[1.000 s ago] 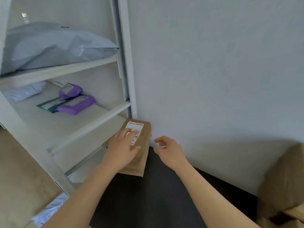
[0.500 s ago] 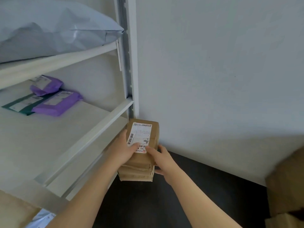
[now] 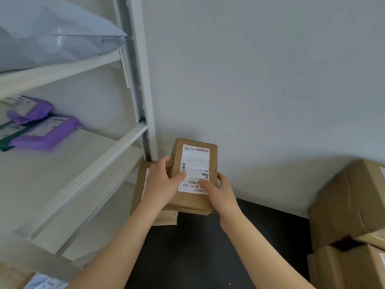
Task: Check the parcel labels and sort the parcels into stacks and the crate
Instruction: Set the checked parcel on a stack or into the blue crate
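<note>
floor (image 3: 187,257) corner by shelf (image 3: 93,174): left hand (image 3: 164,184) and right hand (image 3: 220,195), grip holding box (image 3: 193,202), label (image 3: 195,165) faced up for reading, over stack (image 3: 139,197).

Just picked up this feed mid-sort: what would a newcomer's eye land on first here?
First, the brown parcel in the centre, gripped by the left hand and right hand, its white label facing the camera, over a second parcel on the dark floor. Next come the purple mailers on the shelf at left, and the big cardboard boxes stacked at the right edge.
</note>
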Demonstrator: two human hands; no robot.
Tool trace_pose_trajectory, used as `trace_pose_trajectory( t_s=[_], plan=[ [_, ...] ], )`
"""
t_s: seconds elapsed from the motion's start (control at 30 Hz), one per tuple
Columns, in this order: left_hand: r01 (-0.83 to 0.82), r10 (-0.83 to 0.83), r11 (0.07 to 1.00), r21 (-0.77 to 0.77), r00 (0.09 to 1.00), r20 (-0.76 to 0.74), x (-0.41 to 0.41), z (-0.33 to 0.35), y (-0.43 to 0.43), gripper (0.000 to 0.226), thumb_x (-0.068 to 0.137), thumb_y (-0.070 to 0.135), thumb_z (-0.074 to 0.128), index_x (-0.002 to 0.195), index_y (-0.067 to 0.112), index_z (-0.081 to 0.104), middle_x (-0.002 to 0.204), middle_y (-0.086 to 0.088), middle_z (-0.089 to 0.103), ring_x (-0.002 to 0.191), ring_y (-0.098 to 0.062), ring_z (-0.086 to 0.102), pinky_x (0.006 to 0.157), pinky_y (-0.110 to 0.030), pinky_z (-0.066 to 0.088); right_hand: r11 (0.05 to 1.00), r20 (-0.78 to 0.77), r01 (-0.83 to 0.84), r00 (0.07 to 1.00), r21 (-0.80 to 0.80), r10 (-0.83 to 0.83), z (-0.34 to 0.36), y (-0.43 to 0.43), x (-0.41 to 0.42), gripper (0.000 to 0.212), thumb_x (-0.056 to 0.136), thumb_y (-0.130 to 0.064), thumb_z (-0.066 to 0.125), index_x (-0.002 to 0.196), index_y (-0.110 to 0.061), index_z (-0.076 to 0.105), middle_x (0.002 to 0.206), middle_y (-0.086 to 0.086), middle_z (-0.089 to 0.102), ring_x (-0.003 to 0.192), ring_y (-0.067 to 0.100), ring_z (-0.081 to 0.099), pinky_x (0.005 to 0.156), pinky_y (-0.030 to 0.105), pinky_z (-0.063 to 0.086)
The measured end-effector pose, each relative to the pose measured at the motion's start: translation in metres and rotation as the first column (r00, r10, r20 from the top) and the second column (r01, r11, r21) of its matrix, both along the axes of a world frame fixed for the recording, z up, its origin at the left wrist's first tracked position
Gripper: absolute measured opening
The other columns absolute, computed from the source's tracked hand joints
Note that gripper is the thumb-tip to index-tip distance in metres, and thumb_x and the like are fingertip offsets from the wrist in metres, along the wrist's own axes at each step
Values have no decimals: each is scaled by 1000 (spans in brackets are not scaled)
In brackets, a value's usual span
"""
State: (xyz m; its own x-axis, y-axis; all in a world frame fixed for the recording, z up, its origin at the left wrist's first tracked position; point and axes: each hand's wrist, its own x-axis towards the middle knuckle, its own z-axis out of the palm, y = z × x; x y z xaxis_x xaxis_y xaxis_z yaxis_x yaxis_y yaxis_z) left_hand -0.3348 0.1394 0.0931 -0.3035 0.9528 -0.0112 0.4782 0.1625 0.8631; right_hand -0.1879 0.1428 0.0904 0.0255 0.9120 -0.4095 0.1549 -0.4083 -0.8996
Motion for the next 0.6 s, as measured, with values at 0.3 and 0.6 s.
trace_pose_trajectory(
  t_s=[0.3,0.6],
  plan=[
    [224,-221,962,-154,975,35,96,-34,-21,66,85,32,68,142,25,35,135,0,35,122,-17,45,103,-38,44,992,206,123,971,2,-120,-34,-34,97,66,89,-38,61,144,-24,28,129,1,53,112,21,56,95,43,49],
    [270,-257,897,-350,963,84,140,-92,-51,76,83,26,71,146,24,29,143,-2,31,128,-18,43,101,-35,43,980,325,108,945,-170,-48,-98,-65,141,74,87,-43,62,146,-21,24,133,2,51,117,20,53,97,40,48]
  ],
)
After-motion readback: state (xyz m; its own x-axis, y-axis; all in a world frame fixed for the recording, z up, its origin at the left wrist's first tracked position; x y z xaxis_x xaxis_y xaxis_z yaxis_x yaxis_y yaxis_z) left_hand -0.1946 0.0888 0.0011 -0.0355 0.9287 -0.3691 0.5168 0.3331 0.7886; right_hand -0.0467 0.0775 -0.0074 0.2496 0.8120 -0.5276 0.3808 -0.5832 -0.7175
